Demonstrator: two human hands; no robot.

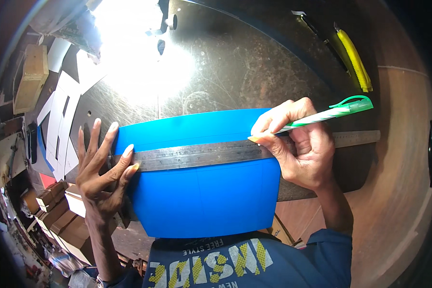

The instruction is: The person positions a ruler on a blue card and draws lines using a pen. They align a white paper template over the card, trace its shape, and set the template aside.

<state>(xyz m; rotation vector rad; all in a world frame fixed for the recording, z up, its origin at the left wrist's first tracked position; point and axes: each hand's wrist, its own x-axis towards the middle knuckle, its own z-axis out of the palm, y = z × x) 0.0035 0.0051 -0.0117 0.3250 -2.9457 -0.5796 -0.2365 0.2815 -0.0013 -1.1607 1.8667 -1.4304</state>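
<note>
A blue sheet (206, 201) lies at the table's near edge, with faint lines drawn across it. Across the sheet from left to right rests a steel ruler (201, 156), its right end reaching past the sheet's edge. My left hand (103, 168) has its fingers spread and presses on the ruler's left end and the sheet's left edge. In my right hand (300, 144) is a green-and-white striped pen (317, 116), pinched between thumb and fingers. The pen's clip end points up to the right; its tip is hidden by my fingers near the ruler's upper edge.
A yellow cutter knife (354, 57) and a dark, slim cutter (321, 38) lie at the far right of the dark table (245, 72). White cut-out strips (65, 129) and a wooden block (31, 79) are at the left. Cardboard boxes (65, 221) stand lower left. A bright lamp glares at the back.
</note>
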